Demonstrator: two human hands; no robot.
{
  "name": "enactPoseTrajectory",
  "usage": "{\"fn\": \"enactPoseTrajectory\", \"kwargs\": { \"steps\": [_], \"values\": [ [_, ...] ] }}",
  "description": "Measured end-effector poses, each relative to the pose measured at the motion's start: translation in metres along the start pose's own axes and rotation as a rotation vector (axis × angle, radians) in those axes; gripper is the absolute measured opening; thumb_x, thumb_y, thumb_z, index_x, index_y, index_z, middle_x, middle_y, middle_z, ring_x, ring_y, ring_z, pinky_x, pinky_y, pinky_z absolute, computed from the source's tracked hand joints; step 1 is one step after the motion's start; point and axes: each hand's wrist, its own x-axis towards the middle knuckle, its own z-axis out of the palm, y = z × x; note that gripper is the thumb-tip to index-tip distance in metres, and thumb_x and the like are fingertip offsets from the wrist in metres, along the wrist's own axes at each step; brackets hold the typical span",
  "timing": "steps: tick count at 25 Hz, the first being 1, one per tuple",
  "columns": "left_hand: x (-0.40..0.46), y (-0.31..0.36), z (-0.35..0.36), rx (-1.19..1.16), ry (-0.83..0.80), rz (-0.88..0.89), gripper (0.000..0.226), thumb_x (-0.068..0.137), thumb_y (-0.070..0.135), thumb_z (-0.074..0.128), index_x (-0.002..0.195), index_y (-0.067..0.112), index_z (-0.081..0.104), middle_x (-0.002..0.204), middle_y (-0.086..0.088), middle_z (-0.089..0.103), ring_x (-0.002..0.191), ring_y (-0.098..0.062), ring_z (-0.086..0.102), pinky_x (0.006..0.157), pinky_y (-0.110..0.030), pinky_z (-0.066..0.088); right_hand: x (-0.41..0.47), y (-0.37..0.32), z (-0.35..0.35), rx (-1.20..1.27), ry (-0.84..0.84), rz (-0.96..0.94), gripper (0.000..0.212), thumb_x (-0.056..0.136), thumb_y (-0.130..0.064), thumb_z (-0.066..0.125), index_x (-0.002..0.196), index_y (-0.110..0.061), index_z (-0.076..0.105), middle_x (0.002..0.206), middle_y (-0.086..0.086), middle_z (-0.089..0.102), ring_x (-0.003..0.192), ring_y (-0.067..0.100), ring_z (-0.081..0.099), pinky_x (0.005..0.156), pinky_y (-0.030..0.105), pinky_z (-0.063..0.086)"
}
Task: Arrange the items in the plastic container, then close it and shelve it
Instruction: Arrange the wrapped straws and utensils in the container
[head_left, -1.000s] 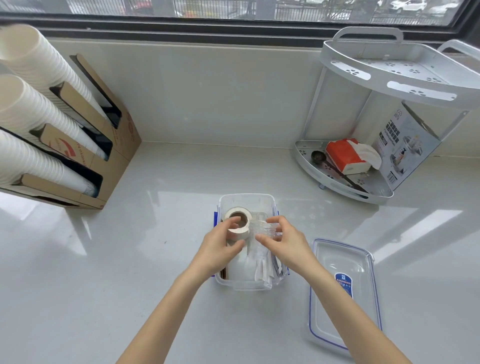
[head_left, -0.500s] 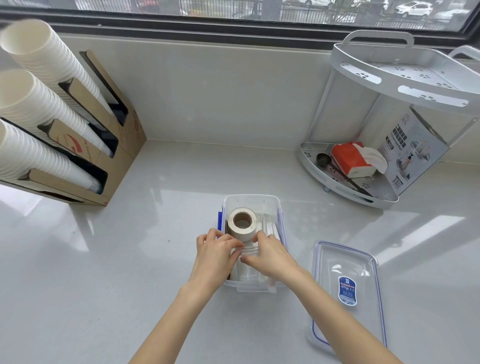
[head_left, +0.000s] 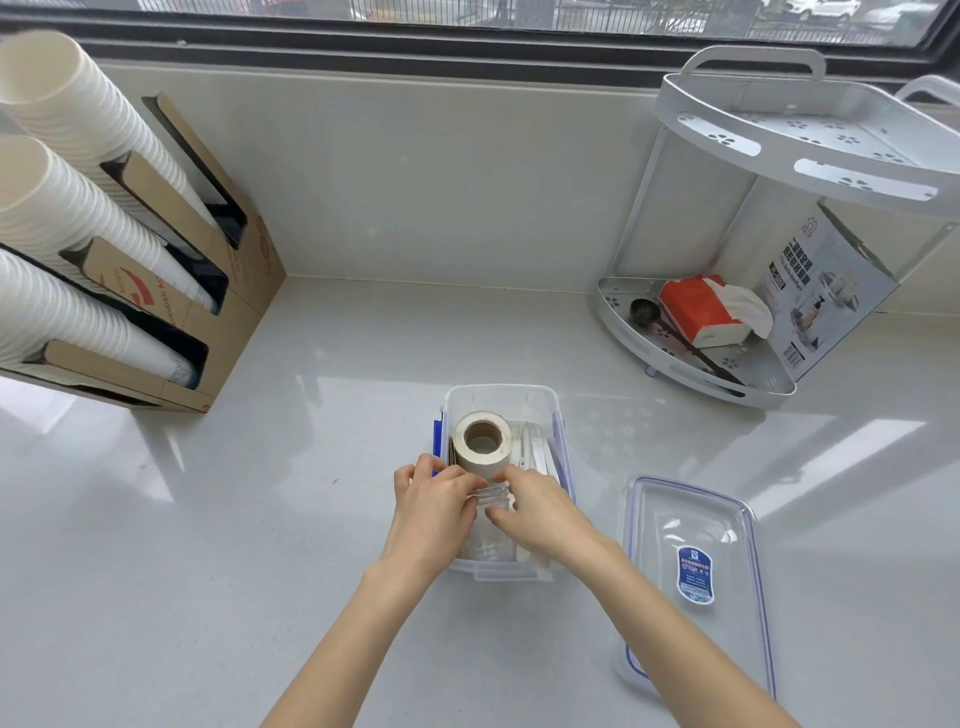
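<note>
A clear plastic container (head_left: 501, 399) with blue side clips stands open on the white counter, centre of view. A beige tape roll (head_left: 483, 440) lies in its far half, with white flat packets (head_left: 535, 452) beside it on the right. My left hand (head_left: 434, 506) and my right hand (head_left: 537, 512) are both over the near half, fingers pressed on a clear plastic item (head_left: 491, 525) between them. The container's clear lid (head_left: 696, 566), blue-rimmed with a blue label, lies flat on the counter to the right.
A white two-tier corner shelf (head_left: 769, 384) stands back right, holding a red tissue pack (head_left: 701, 312), a dark scoop and a printed box. A cardboard dispenser (head_left: 208, 280) with stacks of white paper cups fills the left. A window runs along the back.
Both hands have come toward me from the tape roll to the container's near half and closed on the clear item. The tape roll now lies uncovered in the far half.
</note>
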Motion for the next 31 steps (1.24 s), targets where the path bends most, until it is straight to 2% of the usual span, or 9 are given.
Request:
{"fn": "enactPoseTrajectory", "kwargs": {
  "steps": [4, 7, 9, 13, 17, 21, 24, 27, 31],
  "values": [
    [0.002, 0.002, -0.003, 0.039, -0.031, 0.000, 0.031, 0.092, 0.025, 0.039, 0.117, 0.029, 0.058, 0.117, 0.011, 0.063, 0.117, -0.017, 0.039, 0.084, -0.027, 0.011, -0.003, 0.009, -0.014, 0.109, 0.125, -0.022, 0.037, 0.087, -0.026, 0.048, 0.123, -0.018, 0.050, 0.124, 0.008, 0.055, 0.114, 0.021, 0.052, 0.094, 0.031, 0.040],
    [0.004, 0.009, -0.006, 0.005, 0.000, 0.002, 0.031, 0.092, 0.021, 0.038, 0.115, 0.024, 0.059, 0.115, 0.007, 0.063, 0.110, -0.019, 0.045, 0.086, -0.027, 0.016, -0.009, 0.020, -0.026, 0.252, 0.281, 0.003, 0.029, 0.087, -0.020, 0.049, 0.115, -0.017, 0.057, 0.117, 0.007, 0.060, 0.102, 0.016, 0.055, 0.088, 0.023, 0.039],
    [0.006, 0.016, -0.008, -0.127, 0.010, 0.000, 0.031, 0.092, 0.018, 0.040, 0.115, 0.020, 0.060, 0.115, 0.002, 0.063, 0.107, -0.020, 0.050, 0.092, -0.027, 0.026, -0.013, 0.030, -0.032, 0.327, 0.348, 0.033, 0.027, 0.086, -0.016, 0.050, 0.111, -0.015, 0.059, 0.115, 0.008, 0.061, 0.095, 0.013, 0.054, 0.085, 0.020, 0.038],
    [0.014, 0.040, -0.009, -0.408, -0.061, -0.035, 0.031, 0.091, 0.013, 0.041, 0.117, 0.009, 0.059, 0.117, -0.008, 0.063, 0.107, -0.020, 0.059, 0.094, -0.027, 0.044, -0.019, 0.046, -0.032, 0.363, 0.340, 0.100, 0.028, 0.087, -0.017, 0.049, 0.114, -0.015, 0.056, 0.119, 0.009, 0.057, 0.100, 0.015, 0.055, 0.086, 0.021, 0.038],
    [0.030, 0.063, -0.003, -0.242, -0.195, -0.019, 0.037, 0.091, 0.010, 0.035, 0.124, 0.004, 0.049, 0.125, -0.015, 0.059, 0.115, -0.030, 0.054, 0.096, -0.036, 0.043, -0.021, 0.054, -0.027, 0.414, 0.303, 0.131, 0.029, 0.088, -0.016, 0.048, 0.117, -0.014, 0.054, 0.121, 0.009, 0.058, 0.091, 0.011, 0.052, 0.081, 0.019, 0.037],
    [0.041, 0.075, 0.001, 0.082, -0.337, -0.018, 0.029, 0.090, 0.010, 0.034, 0.114, -0.001, 0.044, 0.116, -0.022, 0.059, 0.104, -0.041, 0.056, 0.085, -0.042, 0.043, -0.018, 0.057, -0.025, 0.474, 0.270, 0.144, 0.032, 0.088, -0.016, 0.047, 0.120, -0.015, 0.051, 0.119, 0.007, 0.059, 0.088, 0.013, 0.053, 0.075, 0.019, 0.038],
    [0.047, 0.080, 0.008, 0.129, -0.413, -0.047, 0.028, 0.090, 0.010, 0.034, 0.114, -0.002, 0.042, 0.117, -0.025, 0.058, 0.106, -0.042, 0.056, 0.084, -0.042, 0.044, -0.016, 0.060, -0.025, 0.503, 0.252, 0.154, 0.034, 0.088, -0.017, 0.047, 0.122, -0.016, 0.050, 0.112, 0.004, 0.060, 0.086, 0.012, 0.054, 0.064, 0.016, 0.039],
    [0.050, 0.080, 0.016, 0.144, -0.472, -0.087, 0.031, 0.093, 0.014, 0.033, 0.119, -0.002, 0.038, 0.122, -0.023, 0.056, 0.111, -0.040, 0.054, 0.090, -0.041, 0.042, -0.014, 0.063, -0.025, 0.517, 0.239, 0.158, 0.035, 0.087, -0.017, 0.050, 0.122, -0.016, 0.050, 0.100, -0.002, 0.057, 0.085, 0.012, 0.055, 0.055, 0.004, 0.038],
    [0.061, 0.085, 0.018, 0.022, -0.521, -0.174, 0.035, 0.093, 0.015, 0.032, 0.122, -0.004, 0.035, 0.124, -0.026, 0.053, 0.114, -0.041, 0.051, 0.092, -0.042, 0.041, -0.011, 0.067, -0.028, 0.578, 0.210, 0.176, 0.033, 0.085, -0.015, 0.054, 0.118, -0.014, 0.054, 0.098, -0.003, 0.059, 0.087, 0.014, 0.059, 0.071, 0.017, 0.046]
  ]
}}
